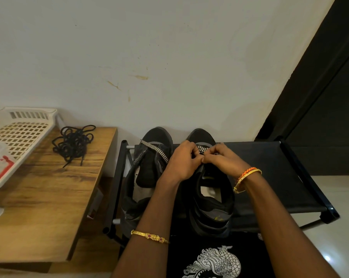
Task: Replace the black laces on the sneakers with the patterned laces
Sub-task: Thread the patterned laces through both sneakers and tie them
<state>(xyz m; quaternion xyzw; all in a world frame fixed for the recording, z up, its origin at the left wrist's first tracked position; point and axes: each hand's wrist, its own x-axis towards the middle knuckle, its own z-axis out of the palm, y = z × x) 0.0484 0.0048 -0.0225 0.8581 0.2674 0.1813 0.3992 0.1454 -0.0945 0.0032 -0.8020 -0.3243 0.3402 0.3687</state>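
Now, hands: left hand (pixel 182 160) and right hand (pixel 221 159) both pinch the patterned lace (pixel 202 148) on the right sneaker (pixel 209 205)
Left sneaker (pixel 143 177): patterned lace across toe
Black laces (pixel 73 144): heaped on wooden table (pixel 43 207)

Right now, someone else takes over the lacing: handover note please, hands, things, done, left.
Left hand and right hand: both pinch the patterned lace at the toe end of the right sneaker, fingers meeting over it.
Left sneaker: beside it on the black rack, one patterned lace across its lowest eyelets, rest unthreaded.
Black laces: out, piled on the wooden table.
Done: old laces removed, both new laces started.
Left: thread both sneakers up and tie.
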